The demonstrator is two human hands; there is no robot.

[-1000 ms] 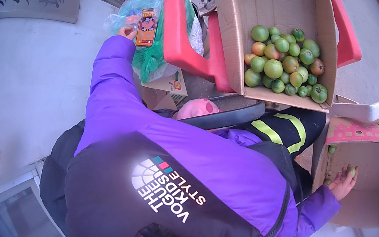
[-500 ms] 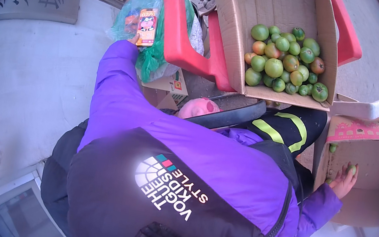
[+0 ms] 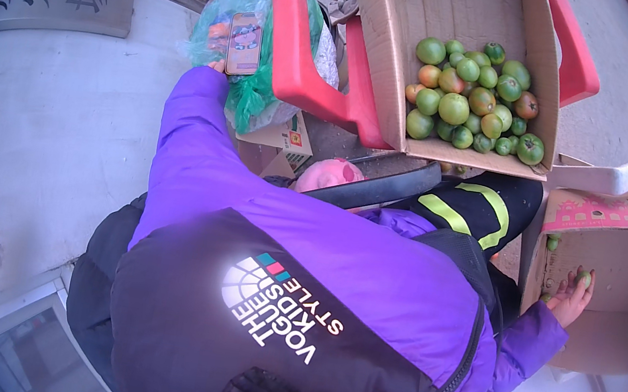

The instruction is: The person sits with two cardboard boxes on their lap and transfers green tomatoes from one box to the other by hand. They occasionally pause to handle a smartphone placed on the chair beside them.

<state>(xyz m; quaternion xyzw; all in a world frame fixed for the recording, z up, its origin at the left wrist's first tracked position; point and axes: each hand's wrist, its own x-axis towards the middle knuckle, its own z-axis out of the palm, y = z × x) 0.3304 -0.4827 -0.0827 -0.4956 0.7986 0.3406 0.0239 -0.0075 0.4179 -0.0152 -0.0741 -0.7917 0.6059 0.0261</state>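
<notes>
At the far left my left hand (image 3: 219, 66) grips the lower end of a smartphone (image 3: 244, 44). The phone's lit face is turned up, above green and clear plastic bags (image 3: 251, 93). Over on the right, my right hand (image 3: 575, 296) is inside a second cardboard box (image 3: 627, 271), with fingers around a small green tomato (image 3: 583, 278). Another green tomato (image 3: 553, 242) lies by that box's left wall. Ahead of me a larger cardboard box (image 3: 455, 10) holds many green and reddish tomatoes (image 3: 454, 109), heaped at its near end.
A red plastic chair (image 3: 310, 86) surrounds the larger box. A white chair arm (image 3: 626, 174) curves above the second box. A pink round object (image 3: 329, 174) and a dark curved bar (image 3: 388, 187) sit near my leg (image 3: 482, 213). A white panel (image 3: 55, 133) stands at left.
The phone's screen has become dimmer. Both hands stay in nearly the same places, the right still around the small tomato.
</notes>
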